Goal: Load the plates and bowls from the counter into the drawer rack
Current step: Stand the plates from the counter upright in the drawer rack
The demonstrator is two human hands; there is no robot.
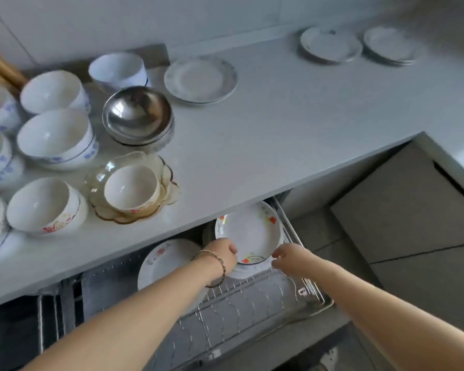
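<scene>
A white flower-patterned plate (249, 232) stands tilted in the wire drawer rack (241, 309) below the counter. My left hand (221, 254), with a bracelet on its wrist, grips the plate's lower left rim. My right hand (287, 257) holds the lower right rim with its fingertips. More plates lie stacked just under this one. Another floral plate (164, 261) rests in the rack to the left, partly hidden by my left forearm. Several white bowls (52, 136) and a steel bowl (137, 113) stand on the counter's left side.
The white counter (279, 124) holds a plate (200, 79) at the back and two plate stacks (330, 44) at the far right. A glass dish with a small bowl (131, 187) sits near the front edge. Grey floor tiles lie right of the open drawer.
</scene>
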